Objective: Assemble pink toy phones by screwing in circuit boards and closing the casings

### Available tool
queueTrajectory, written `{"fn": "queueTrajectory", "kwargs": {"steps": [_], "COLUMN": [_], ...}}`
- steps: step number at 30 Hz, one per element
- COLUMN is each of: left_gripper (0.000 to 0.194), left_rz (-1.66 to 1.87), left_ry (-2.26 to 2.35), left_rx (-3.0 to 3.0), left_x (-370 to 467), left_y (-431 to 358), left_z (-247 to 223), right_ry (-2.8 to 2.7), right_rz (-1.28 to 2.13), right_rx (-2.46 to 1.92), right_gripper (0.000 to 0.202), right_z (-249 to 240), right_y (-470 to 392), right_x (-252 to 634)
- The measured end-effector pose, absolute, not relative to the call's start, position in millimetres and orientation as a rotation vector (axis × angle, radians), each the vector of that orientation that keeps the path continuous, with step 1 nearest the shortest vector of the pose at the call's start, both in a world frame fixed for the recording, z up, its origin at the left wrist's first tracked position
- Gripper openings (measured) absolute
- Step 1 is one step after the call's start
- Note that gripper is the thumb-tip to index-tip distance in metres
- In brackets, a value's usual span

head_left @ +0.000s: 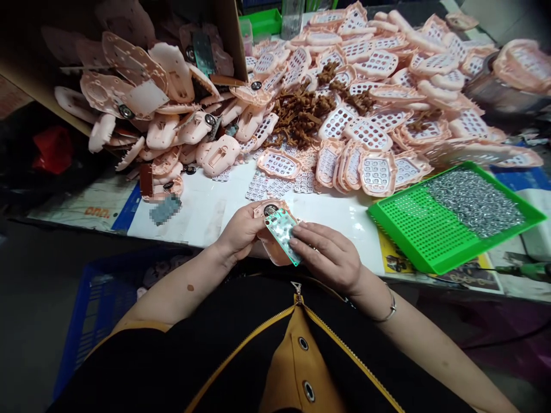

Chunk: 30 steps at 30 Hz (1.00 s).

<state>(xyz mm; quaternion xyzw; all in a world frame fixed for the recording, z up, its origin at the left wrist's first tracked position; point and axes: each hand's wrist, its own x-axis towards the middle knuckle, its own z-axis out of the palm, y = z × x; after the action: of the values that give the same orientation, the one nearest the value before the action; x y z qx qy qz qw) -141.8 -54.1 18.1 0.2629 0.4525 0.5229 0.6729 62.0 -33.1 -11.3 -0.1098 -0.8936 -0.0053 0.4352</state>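
Close in front of my body, my left hand [241, 230] is closed around the edge of a pink plastic shell [274, 252]. A small round black speaker [270, 211] sits near the shell's top end. Over the shell lies a green-edged circuit board [282, 230], tilted, its shiny face turned up. My right hand [330, 252] has its fingers bent over the right edge of the board and grips it; the thumb is hidden. Part of the shell is covered by the board.
Pink shells [174, 71] with speakers spill from a cardboard box [243, 40] at left. Keypad shells [336, 158], brown parts [301, 112] and keypad sheets [258, 186] fill the back. A green tray [424, 232] of screws [477, 201] stands right, a blue crate [81, 321] below left.
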Motion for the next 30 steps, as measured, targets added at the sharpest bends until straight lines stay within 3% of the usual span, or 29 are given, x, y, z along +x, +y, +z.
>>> {"fn": "queueTrajectory", "kwargs": {"steps": [24, 30], "left_gripper": [0.039, 0.041], "left_rz": [1.326, 1.326], "left_ry": [1.151, 1.154], "left_rx": [0.798, 0.795], "left_x": [-143, -143], "left_y": [-61, -60], "left_z": [12, 13], "right_ry": [-2.243, -2.223], "right_rz": [-0.280, -0.213], "right_rx": [-0.248, -0.289], "right_gripper": [0.020, 0.022], "right_z": [-5, -12], "right_y": [-41, -41], "right_x": [54, 51]}}
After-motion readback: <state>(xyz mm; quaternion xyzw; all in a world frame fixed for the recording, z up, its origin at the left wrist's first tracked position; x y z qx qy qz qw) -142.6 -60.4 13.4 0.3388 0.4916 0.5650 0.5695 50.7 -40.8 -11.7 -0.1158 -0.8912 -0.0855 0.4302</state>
